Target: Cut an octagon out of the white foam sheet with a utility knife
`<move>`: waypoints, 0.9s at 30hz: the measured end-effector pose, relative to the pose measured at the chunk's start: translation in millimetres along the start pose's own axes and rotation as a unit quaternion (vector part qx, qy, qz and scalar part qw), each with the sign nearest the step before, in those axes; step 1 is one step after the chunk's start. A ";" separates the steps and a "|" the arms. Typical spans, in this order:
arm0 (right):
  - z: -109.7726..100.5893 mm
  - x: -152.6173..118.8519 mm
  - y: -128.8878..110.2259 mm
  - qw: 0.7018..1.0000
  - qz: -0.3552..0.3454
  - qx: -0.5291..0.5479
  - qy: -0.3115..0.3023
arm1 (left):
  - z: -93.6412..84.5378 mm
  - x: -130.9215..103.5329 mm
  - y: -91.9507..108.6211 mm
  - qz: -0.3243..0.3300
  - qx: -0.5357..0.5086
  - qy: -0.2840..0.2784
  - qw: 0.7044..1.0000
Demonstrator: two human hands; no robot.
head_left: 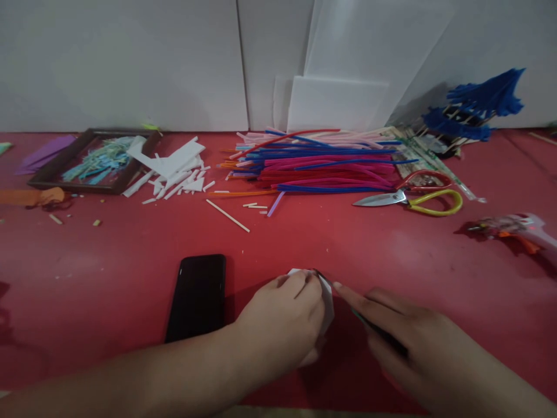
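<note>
A small white piece point(327, 307) is gripped in my left hand point(282, 319), whose closed fingers hide much of it. My right hand point(404, 331) is wrapped round a dark, thin cutting tool point(387, 337), with the index finger stretched along it. The tool's tip reaches the upper edge of the white piece, close beside my left fingertips. Left of my left hand, a black phone point(198, 296) lies on the red table point(270, 249).
Pipe cleaners point(326, 165) lie across the back. Scissors point(407, 198) and a glue gun point(522, 226) are at the right, below a blue figure point(487, 98). White scraps point(178, 162) and a brown frame point(82, 188) are at the left.
</note>
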State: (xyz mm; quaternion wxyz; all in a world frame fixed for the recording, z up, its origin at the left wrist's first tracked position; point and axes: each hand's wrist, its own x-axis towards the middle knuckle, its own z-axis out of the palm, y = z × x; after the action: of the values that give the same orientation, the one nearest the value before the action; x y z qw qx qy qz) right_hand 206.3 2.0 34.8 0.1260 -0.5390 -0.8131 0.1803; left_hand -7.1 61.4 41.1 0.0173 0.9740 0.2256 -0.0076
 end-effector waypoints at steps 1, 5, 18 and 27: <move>-0.1 0.7 0.4 1.000 0.002 0.006 0.002 | 1.1 -0.4 0.1 0.002 0.007 0.009 1.000; -1.8 1.8 2.3 1.000 -0.013 0.021 0.001 | 5.3 -1.6 1.3 0.002 0.023 0.049 0.999; -4.6 8.1 3.0 0.998 0.005 0.053 -0.026 | 8.4 -2.0 1.0 0.020 0.055 0.049 0.997; -3.3 0.3 0.2 0.999 -0.012 0.046 0.015 | 8.9 -1.3 2.1 -0.001 0.049 0.050 0.998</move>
State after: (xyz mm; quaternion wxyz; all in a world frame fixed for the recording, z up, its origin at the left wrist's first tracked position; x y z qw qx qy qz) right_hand 207.7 2.8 37.7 0.1652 -0.5257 -0.8083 0.2075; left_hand -7.4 58.7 32.3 -0.0418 0.9727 0.2262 0.0303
